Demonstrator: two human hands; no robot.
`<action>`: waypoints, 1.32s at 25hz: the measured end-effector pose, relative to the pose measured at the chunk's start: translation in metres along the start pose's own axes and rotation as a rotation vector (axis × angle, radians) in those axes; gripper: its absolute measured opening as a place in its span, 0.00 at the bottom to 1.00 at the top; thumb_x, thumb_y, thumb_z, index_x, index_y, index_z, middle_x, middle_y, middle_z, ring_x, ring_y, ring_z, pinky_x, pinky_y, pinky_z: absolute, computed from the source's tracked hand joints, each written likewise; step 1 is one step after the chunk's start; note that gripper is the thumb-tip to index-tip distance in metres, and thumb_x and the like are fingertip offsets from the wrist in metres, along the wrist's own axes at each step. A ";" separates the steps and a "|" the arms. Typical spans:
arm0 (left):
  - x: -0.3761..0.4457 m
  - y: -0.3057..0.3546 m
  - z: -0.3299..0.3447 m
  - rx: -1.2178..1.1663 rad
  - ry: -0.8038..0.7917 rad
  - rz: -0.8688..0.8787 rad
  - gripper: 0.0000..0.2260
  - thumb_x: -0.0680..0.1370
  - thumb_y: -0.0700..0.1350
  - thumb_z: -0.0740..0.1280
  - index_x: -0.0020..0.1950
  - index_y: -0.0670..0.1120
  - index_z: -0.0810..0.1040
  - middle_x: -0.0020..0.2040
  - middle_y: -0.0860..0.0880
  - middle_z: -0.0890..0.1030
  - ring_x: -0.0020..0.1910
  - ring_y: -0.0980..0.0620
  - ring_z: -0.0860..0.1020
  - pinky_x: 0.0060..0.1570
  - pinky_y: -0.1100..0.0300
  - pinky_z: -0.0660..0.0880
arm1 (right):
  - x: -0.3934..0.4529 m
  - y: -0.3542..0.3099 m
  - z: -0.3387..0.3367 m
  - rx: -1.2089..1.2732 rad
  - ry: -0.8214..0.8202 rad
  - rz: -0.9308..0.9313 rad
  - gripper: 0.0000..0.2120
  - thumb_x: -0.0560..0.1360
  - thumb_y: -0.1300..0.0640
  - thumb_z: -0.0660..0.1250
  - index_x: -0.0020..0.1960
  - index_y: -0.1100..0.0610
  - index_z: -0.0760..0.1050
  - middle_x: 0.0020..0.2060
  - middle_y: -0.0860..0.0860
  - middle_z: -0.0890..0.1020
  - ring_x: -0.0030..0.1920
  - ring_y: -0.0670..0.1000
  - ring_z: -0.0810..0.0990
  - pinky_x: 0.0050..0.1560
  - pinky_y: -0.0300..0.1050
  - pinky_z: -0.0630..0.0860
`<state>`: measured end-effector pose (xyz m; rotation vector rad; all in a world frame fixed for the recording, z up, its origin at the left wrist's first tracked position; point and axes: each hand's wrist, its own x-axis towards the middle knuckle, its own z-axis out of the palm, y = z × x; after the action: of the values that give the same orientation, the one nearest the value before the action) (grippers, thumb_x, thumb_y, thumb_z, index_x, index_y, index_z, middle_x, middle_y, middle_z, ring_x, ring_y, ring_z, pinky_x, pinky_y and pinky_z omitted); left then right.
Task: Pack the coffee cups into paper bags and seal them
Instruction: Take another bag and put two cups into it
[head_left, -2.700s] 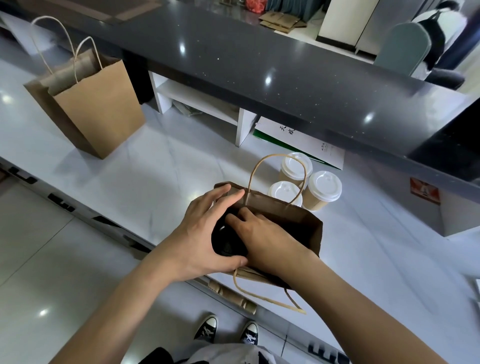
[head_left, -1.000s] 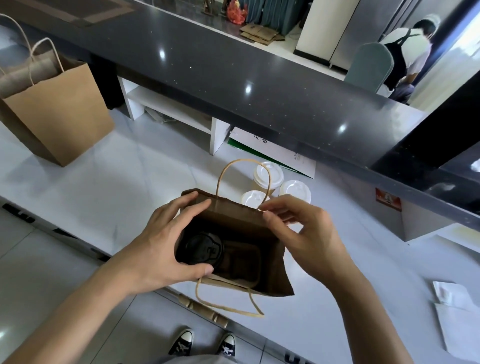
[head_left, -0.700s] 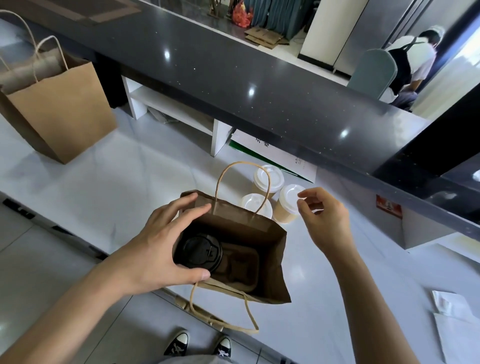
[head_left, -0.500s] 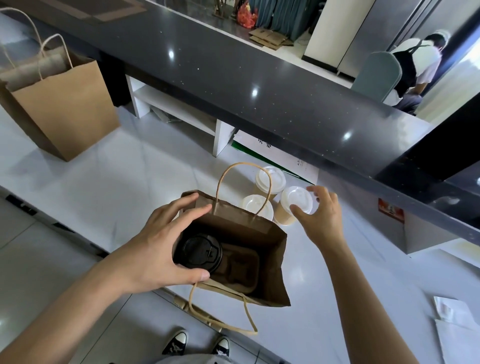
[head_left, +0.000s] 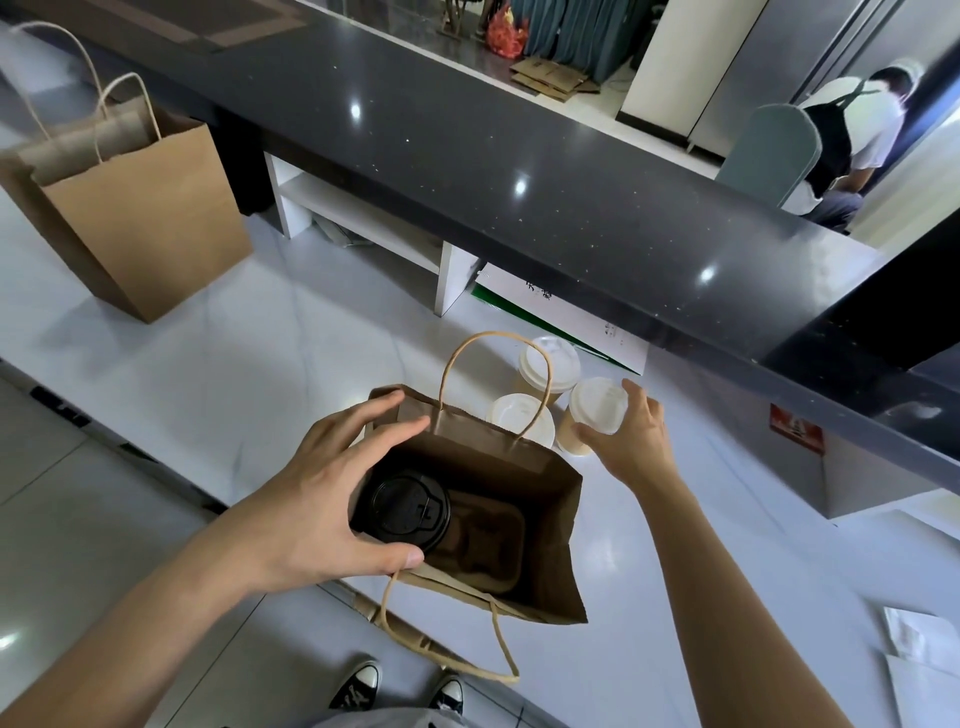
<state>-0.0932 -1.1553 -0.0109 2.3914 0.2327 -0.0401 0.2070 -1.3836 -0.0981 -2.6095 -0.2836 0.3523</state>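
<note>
An open brown paper bag (head_left: 550, 525) stands on the white counter in front of me. Inside it a black-lidded cup (head_left: 402, 512) sits in the left slot of a pulp carrier (head_left: 493, 540); the right slot is bare. My left hand (head_left: 322, 499) holds the bag's left rim, thumb on the near edge and fingers on the far edge. Behind the bag stand three white-lidded cups. My right hand (head_left: 631, 441) grips the rightmost one (head_left: 595, 408), which is tilted. The other two cups (head_left: 553, 364) (head_left: 519, 418) stand upright, partly behind the bag's handle.
A second brown paper bag (head_left: 135, 208) with its top folded over stands at the far left of the counter. A dark raised counter (head_left: 519, 171) runs across behind the cups. White paper pieces (head_left: 919, 649) lie at the right edge. A person sits in the far background.
My right hand came out of the bag, let go of its far rim, reached right to the rightmost white-lidded cup and took hold of it; the cup now tilts. My left hand stayed on the bag.
</note>
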 end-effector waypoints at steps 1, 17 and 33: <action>0.001 0.000 0.000 0.001 -0.001 0.000 0.47 0.65 0.63 0.80 0.77 0.70 0.56 0.76 0.74 0.43 0.75 0.72 0.43 0.69 0.65 0.56 | 0.000 0.001 0.001 0.018 -0.006 -0.003 0.47 0.69 0.37 0.77 0.78 0.46 0.55 0.76 0.53 0.62 0.72 0.61 0.67 0.69 0.66 0.73; 0.003 -0.001 0.000 0.027 -0.001 0.020 0.46 0.66 0.63 0.79 0.78 0.69 0.56 0.77 0.74 0.44 0.76 0.69 0.45 0.71 0.62 0.57 | -0.081 -0.025 -0.049 0.290 0.274 -0.209 0.42 0.68 0.47 0.81 0.76 0.51 0.64 0.69 0.48 0.70 0.66 0.50 0.70 0.65 0.50 0.73; 0.006 -0.007 0.003 0.025 0.000 0.021 0.49 0.61 0.73 0.71 0.78 0.71 0.52 0.78 0.70 0.45 0.76 0.66 0.48 0.74 0.58 0.57 | -0.208 -0.081 -0.112 0.620 -0.010 -0.735 0.39 0.69 0.48 0.74 0.76 0.55 0.65 0.67 0.57 0.73 0.65 0.58 0.75 0.62 0.54 0.73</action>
<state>-0.0888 -1.1511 -0.0183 2.4181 0.2082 -0.0332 0.0329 -1.4177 0.0769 -1.7468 -0.9305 0.1506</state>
